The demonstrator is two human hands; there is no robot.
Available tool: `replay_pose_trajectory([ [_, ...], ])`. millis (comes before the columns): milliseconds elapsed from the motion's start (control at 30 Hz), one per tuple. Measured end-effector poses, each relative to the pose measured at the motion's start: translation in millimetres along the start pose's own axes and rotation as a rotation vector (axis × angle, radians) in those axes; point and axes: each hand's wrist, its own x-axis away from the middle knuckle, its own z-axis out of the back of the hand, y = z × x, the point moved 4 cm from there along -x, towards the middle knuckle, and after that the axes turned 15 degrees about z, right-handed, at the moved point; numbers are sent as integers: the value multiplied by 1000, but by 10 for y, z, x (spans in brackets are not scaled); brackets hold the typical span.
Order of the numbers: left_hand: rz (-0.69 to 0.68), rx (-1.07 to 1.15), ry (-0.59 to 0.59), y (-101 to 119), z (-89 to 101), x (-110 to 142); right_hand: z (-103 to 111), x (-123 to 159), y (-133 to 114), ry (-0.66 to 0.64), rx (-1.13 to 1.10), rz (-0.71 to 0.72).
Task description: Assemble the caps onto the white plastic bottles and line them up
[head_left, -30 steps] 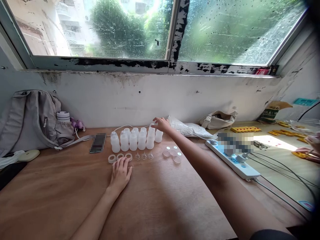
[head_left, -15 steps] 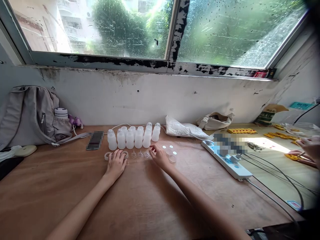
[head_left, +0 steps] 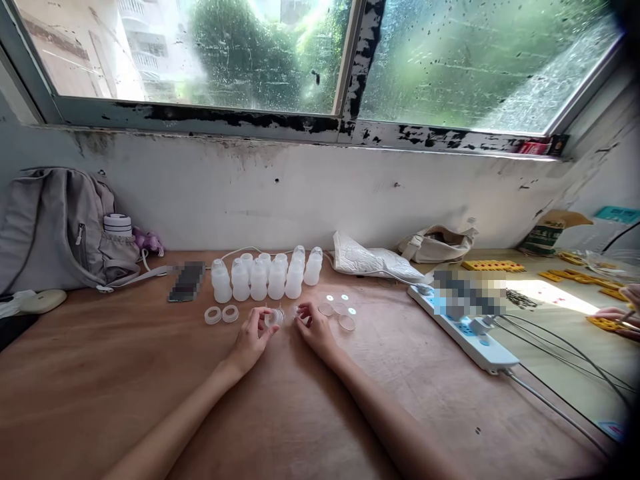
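My left hand (head_left: 251, 341) is closed on a translucent white bottle ring (head_left: 274, 319), held tilted just above the table. Close to its right, my right hand (head_left: 316, 330) pinches a small clear bottle nipple (head_left: 296, 311), partly hidden by the fingers. Behind the ring, other clear nipples stand on the table, mostly covered. Two more white rings (head_left: 221, 315) lie left of my left hand. Small white baby bottles (head_left: 259, 279) stand in rows beyond both hands. Thin clear discs (head_left: 347, 323) and small white discs (head_left: 352, 311) lie right of my right hand.
A phone (head_left: 187, 281) lies left of the bottles, near a grey backpack (head_left: 60, 227). To the right are a white padded pouch (head_left: 370, 259) and a power strip (head_left: 470, 337) with cables. Another person's hand (head_left: 613, 315) is at the far right among yellow parts.
My left hand has lifted a ring and brought it rightward. My right hand has closed on a nipple. The view has shifted slightly.
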Motion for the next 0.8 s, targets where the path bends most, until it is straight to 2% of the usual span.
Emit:
replay_pose_trajectory([
  [167,90,268,-131,16,-70,60,-45,22,-209,21,-85,40],
  [400,194,423,-173,-48,-55,95,-95,73,-464,-4,-223,66],
  [600,205,439,-201,-33,-61,90,-106,95,-495,-28,-397,-15],
  [800,177,407,-189,-13,-46,102,-93,80,-513,9,-697,-167],
])
